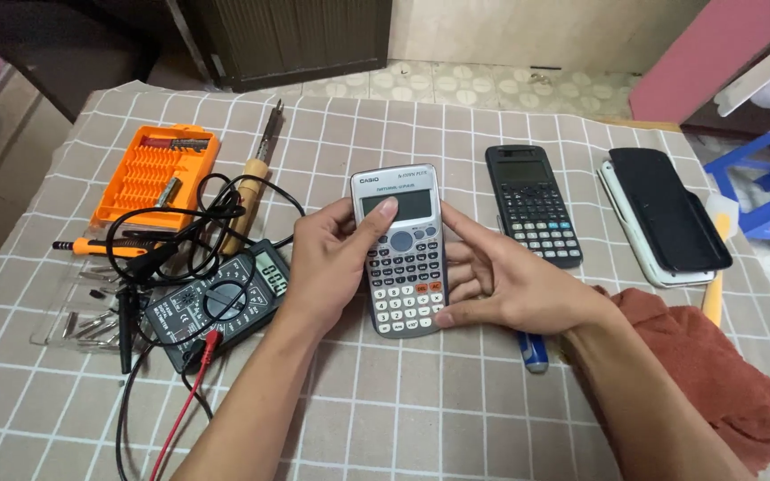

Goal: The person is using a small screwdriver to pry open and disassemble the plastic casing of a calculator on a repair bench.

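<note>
Overhead, both hands' fingers (383, 214) close around a grey calculator (403, 249) above a checked tablecloth (421, 401) near tiled floor (492, 87).

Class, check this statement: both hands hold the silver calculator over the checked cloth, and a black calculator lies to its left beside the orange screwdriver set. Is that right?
One detail is wrong. The head view shows the black calculator lying to the right of the silver calculator, which the left hand and right hand hold; the black multimeter lies left, near the orange screwdriver set.

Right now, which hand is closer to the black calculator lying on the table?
The right hand. It grips the silver calculator on the side facing the black calculator; the left hand is on the far side, beside the multimeter.
</note>
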